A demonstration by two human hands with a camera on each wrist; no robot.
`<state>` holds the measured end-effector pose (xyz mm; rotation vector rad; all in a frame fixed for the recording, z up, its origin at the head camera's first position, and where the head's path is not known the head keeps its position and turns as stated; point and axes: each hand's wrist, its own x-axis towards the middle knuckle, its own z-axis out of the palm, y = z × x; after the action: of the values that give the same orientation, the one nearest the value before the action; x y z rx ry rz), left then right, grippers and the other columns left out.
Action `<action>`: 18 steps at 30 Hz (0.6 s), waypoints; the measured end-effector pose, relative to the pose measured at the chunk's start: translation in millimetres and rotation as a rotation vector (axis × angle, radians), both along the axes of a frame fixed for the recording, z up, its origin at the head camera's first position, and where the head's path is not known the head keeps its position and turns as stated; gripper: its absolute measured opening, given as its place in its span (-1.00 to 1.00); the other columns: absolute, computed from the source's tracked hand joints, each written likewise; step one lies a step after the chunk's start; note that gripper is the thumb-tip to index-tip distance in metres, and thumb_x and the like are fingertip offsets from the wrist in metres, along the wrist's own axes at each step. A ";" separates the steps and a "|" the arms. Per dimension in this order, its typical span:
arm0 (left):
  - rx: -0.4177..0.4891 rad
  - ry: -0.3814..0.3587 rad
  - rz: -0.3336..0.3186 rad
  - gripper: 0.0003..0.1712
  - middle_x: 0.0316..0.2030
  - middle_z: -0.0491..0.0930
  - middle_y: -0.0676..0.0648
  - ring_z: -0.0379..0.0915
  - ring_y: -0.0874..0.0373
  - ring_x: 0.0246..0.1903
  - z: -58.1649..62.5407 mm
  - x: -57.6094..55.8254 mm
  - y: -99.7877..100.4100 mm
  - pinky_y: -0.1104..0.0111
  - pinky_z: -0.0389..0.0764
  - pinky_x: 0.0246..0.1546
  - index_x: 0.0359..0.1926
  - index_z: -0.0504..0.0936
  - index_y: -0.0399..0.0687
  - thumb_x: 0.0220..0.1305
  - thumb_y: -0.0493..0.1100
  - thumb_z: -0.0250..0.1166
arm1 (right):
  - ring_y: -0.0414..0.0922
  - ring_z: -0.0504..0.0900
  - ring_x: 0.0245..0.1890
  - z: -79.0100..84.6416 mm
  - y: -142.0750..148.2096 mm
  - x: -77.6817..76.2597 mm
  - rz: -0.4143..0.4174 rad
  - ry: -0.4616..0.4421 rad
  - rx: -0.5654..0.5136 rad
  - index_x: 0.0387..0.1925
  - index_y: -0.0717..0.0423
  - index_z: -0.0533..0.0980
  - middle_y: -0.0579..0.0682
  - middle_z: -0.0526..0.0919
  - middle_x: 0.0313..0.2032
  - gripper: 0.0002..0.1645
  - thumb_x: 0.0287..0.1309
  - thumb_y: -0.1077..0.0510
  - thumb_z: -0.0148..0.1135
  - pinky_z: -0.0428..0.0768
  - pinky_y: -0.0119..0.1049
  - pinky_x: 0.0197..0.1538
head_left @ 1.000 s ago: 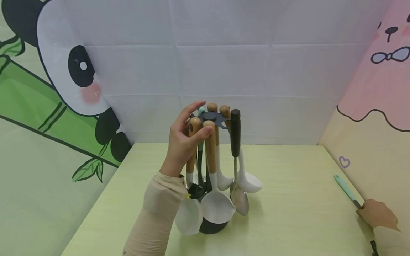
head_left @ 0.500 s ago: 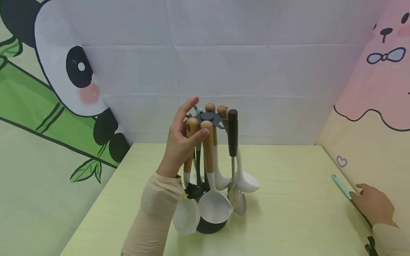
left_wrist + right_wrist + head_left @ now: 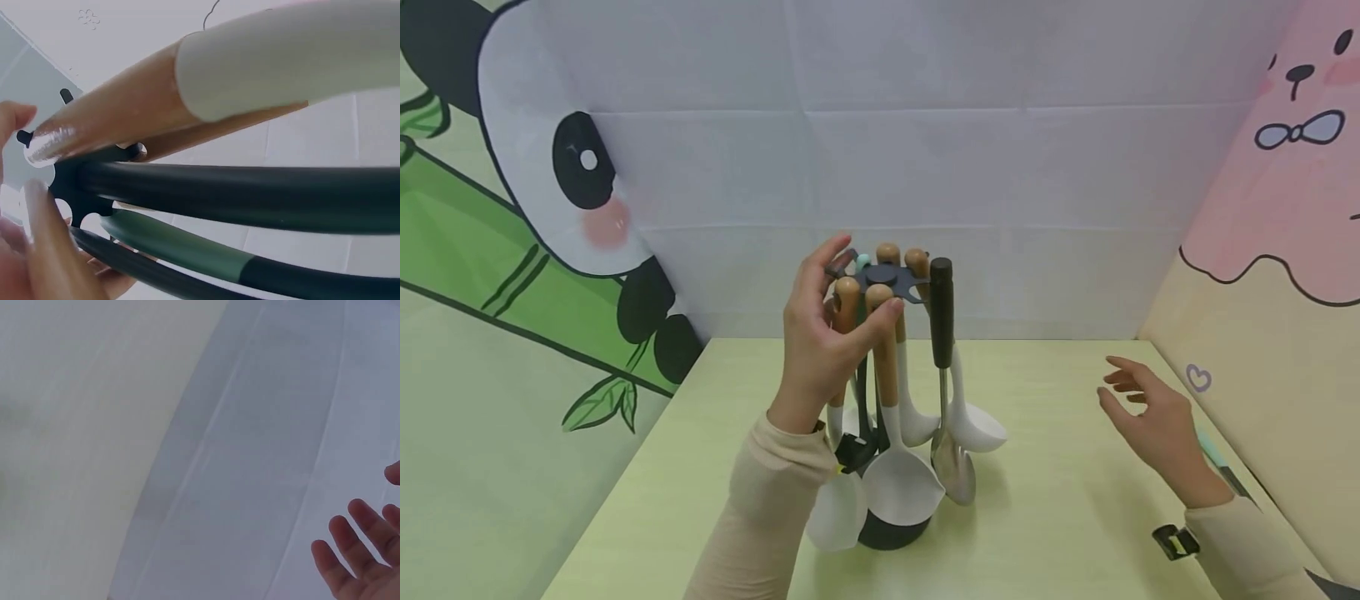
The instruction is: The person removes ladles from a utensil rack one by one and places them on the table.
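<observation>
A carousel utensil rack (image 3: 882,275) with a black hub and round black base (image 3: 891,533) stands upright, hung with several utensils. My left hand (image 3: 816,350) grips its top from the left, thumb against the wooden handle of a white ladle (image 3: 904,492); its other fingers are partly hidden behind the hub. A white turner (image 3: 837,512), a steel spoon (image 3: 957,475) with a dark handle and another white ladle (image 3: 981,427) hang around. My right hand (image 3: 1161,429) is raised over the table's right side, fingers loosely spread and holding nothing, also in the right wrist view (image 3: 369,556).
Along the table's right edge lies a utensil with a mint handle (image 3: 1213,454), partly hidden behind the right forearm. Its dark end (image 3: 1333,585) shows at the bottom right corner. Decorated cloth walls (image 3: 925,167) enclose the pale table (image 3: 1060,517) at back and sides.
My right hand has let go of the mint-handled utensil, which stays at the right edge, and has moved left and away from me. My left hand stays at the rack's top.
</observation>
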<state>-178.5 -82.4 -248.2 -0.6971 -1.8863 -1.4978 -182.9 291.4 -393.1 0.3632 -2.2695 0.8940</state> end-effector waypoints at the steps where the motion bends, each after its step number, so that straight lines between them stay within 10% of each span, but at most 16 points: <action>1: 0.003 0.000 0.008 -0.10 0.27 0.38 -0.21 0.36 0.02 0.27 0.0 0.6 0.6 -0.03 0.47 0.15 0.37 0.34 -0.23 0.02 0.00 0.39 | -0.45 0.53 -0.21 3.7 -9.8 0.7 0.037 0.024 -0.018 0.15 0.30 0.52 0.20 0.69 -0.22 -0.46 0.07 0.42 0.31 0.40 -0.71 -0.13; 18: 0.075 -0.024 0.000 -0.17 0.11 0.56 -0.30 0.48 0.03 0.11 -1.3 2.0 3.0 0.32 0.53 0.02 0.32 0.40 -0.31 0.02 -0.01 0.33 | -0.07 0.70 -0.19 42.9 -119.4 16.2 0.476 0.138 -0.246 0.14 0.29 0.51 0.12 0.69 -0.15 -0.39 -0.02 0.57 0.29 0.62 -0.41 -0.07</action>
<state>-176.5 -79.5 -249.6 -0.6470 -1.8374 -1.5756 -166.7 172.0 -350.3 0.8452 -1.9466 1.3259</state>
